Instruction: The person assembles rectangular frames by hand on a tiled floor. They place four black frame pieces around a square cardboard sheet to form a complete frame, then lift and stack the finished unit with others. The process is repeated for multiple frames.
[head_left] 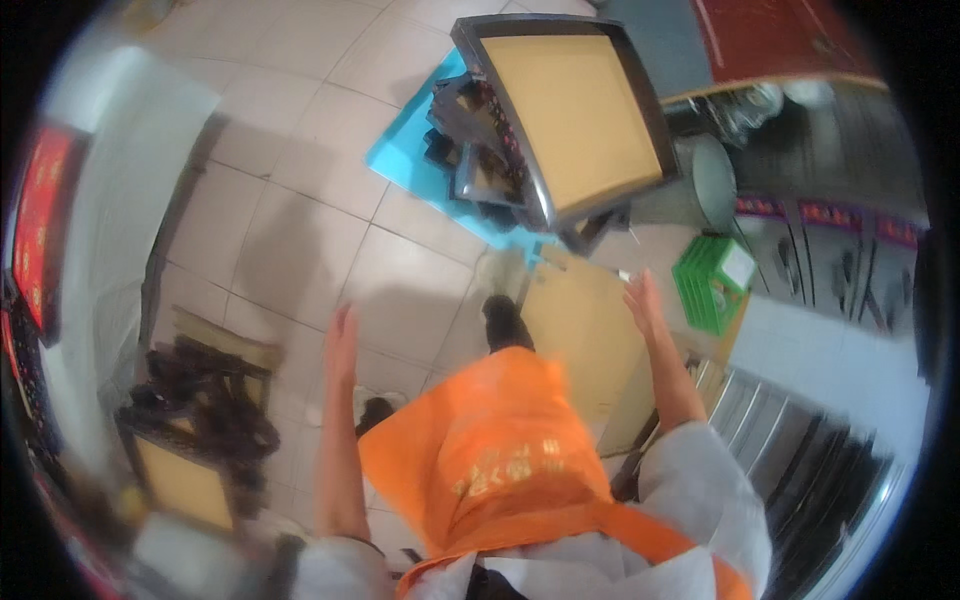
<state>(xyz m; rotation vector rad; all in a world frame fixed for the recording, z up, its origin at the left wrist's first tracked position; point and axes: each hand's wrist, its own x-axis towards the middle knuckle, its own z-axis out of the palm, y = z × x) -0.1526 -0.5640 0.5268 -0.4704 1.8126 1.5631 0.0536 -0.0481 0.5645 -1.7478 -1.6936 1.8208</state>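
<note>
My left hand (342, 335) hangs over the tiled floor, seen edge-on, with its fingers stretched out and nothing in it. On the other side my right hand (643, 300) is also open, its fingers extended and slightly blurred. That hand is above a tan board (580, 320), left of a stack of green boxes (713, 280). Ahead of both hands a dark-rimmed frame with a tan panel (575, 120) lies tilted on a pile of dark pieces (478, 150). Neither hand touches the frame or the pile.
A light blue sheet (405, 150) lies under the pile. More dark pieces (205, 410) and a tan panel (185, 485) lie at the left, beside a white-covered surface (135, 200). At right are a grey bucket (710, 180) and metal rails (760, 420). I wear an orange apron (500, 440).
</note>
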